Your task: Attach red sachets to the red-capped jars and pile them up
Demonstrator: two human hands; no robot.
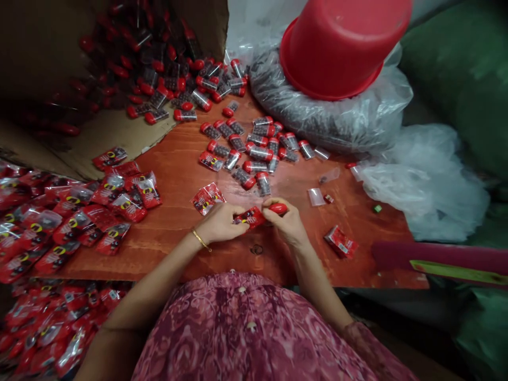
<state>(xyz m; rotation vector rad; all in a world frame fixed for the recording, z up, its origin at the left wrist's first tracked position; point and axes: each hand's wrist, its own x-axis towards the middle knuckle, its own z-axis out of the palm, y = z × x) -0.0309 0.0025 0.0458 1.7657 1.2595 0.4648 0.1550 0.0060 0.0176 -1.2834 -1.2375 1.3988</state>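
Note:
At the front middle of the table, my left hand [222, 221] pinches the left end of a red printed packet [251, 217]. My right hand [286, 221] is closed around a small tube with a red cap [279, 208], held at the packet's right end. Fingers hide most of the tube, so I cannot tell how far it sits inside the packet. Just beyond my left hand lie flat red packets [208, 198]. Past both hands, several clear tubes of dark beads with red caps [260, 152] lie loose in a cluster.
A cardboard box [130, 132] spills more red-capped tubes at the back left. Filled red packets [79, 211] pile up at the left. A red bucket [345, 47] stands upside down on a clear bag of dark beads [317, 119]. A red packet stack [341, 242] lies at right.

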